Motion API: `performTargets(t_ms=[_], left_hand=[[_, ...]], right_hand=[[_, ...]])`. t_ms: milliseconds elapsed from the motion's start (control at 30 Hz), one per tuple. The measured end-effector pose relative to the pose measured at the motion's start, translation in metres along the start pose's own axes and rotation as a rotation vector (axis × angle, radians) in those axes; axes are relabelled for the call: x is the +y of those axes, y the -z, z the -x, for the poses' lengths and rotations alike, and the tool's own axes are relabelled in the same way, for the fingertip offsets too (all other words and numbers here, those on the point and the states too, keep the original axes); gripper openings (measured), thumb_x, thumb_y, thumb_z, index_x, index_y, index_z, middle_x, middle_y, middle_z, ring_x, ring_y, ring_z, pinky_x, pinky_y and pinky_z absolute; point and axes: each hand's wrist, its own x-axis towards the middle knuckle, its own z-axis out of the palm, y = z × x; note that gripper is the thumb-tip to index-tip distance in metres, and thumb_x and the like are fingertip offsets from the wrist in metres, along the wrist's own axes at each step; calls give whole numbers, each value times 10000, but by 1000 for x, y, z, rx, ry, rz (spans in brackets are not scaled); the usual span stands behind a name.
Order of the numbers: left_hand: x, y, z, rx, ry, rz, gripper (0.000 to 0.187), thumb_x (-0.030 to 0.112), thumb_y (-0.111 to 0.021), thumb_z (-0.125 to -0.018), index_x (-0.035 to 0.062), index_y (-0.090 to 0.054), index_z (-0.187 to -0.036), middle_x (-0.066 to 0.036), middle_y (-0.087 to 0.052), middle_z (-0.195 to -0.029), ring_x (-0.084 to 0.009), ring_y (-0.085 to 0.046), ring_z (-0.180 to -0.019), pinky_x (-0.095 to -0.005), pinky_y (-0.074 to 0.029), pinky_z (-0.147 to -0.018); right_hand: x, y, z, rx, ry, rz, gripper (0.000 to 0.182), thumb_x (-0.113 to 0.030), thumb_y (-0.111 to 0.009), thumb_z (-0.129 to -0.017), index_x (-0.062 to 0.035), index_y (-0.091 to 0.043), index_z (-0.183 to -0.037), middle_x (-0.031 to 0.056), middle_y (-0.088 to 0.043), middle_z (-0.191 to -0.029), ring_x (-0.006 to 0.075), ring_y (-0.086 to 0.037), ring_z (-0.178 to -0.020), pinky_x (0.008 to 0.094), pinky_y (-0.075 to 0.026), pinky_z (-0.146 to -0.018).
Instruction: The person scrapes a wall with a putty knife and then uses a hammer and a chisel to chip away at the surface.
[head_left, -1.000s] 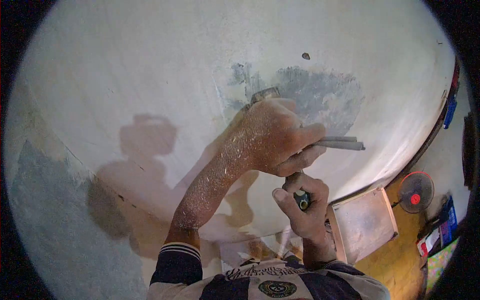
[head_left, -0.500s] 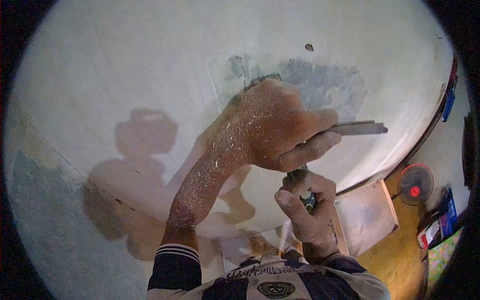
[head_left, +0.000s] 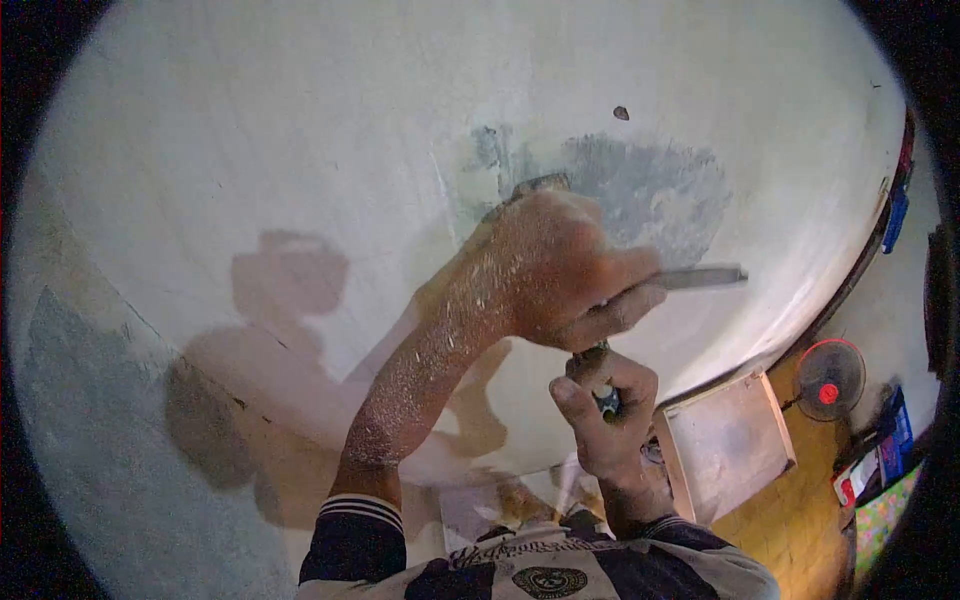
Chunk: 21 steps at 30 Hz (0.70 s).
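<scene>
My left hand (head_left: 560,265), dusted with pale powder, is closed close to a whitish wall (head_left: 330,130). A flat grey bar (head_left: 705,277), slightly blurred, sticks out to the right between its fingers. Above the knuckles shows a dark edge (head_left: 541,184) of something against the wall; the hand hides the rest. Just below, my right hand (head_left: 615,415) is curled around a dark, green-patterned handle (head_left: 606,402). Whether this handle joins the piece under my left hand is hidden. A rough grey patch (head_left: 650,195) marks the wall beside and above my left hand.
A small dark hole (head_left: 621,113) pits the wall above the patch. At lower right are a pale box-like panel (head_left: 725,445), a red-rimmed fan (head_left: 830,380), and blue and red packages (head_left: 880,450) over a yellowish floor (head_left: 770,545). My shadow (head_left: 220,400) falls on the wall at left.
Both hands appear slightly lower in view, as does the wall patch. The grey bar's tip has shifted left and down. Both hands keep their grips.
</scene>
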Motion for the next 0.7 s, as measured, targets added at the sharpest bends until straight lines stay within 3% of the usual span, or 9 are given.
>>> performTargets(t_ms=[67,167,267,300,400,533,700], left_hand=[[-9,3,-10,-1,25,-36,297,383,-604,-917,129,-621,-764,-75,-505,-446,-273,-582,-430,-436,-494,-456],[2,8,-11,-93,125,11,223,359,-631,-866,137,-652,-858,-91,-531,-524,-346,-575,-524,-493,-460,-561],[11,5,3,-144,106,70,244,372,-623,-874,134,-672,-887,-105,-541,-533,-350,-577,-527,-492,-463,-563],[0,-4,4,2,-15,31,324,397,-577,-937,121,-609,-769,-69,-499,-449,-266,-558,-406,-422,-486,-455],[-8,11,-13,35,41,-133,326,385,-574,-938,115,-597,-756,-64,-488,-445,-259,-558,-405,-414,-485,-453],[3,10,-4,-50,4,-82,342,384,-547,-955,107,-601,-762,-74,-504,-458,-266,-572,-414,-419,-500,-466],[-7,17,-8,79,1,8,318,371,-551,-951,115,-590,-767,-77,-496,-456,-264,-567,-416,-426,-504,-469]], right_hand=[[0,-2,-10,59,-26,8,261,-55,-710,-865,-41,-561,-651,-5,-532,-610,87,-429,-568,274,-332,-531],[-5,2,-10,79,-106,-54,259,-38,-712,-857,-46,-554,-652,-12,-538,-620,79,-420,-580,269,-321,-528],[-3,8,6,-15,-150,-68,265,-42,-723,-852,-44,-549,-651,-11,-538,-628,73,-411,-592,266,-315,-529],[1,5,3,-17,-86,11,271,-55,-723,-856,-45,-548,-649,-9,-538,-627,69,-411,-598,261,-312,-530],[7,-3,-20,92,-113,-53,264,-75,-713,-867,-43,-560,-655,-2,-545,-627,73,-419,-593,260,-316,-532],[-17,-1,-6,9,-94,-15,292,-45,-661,-851,-62,-447,-654,-9,-478,-671,96,-414,-644,261,-333,-587],[-11,-11,-16,12,-63,-78,308,-71,-671,-863,-65,-446,-653,-13,-454,-667,93,-391,-639,265,-316,-581]])
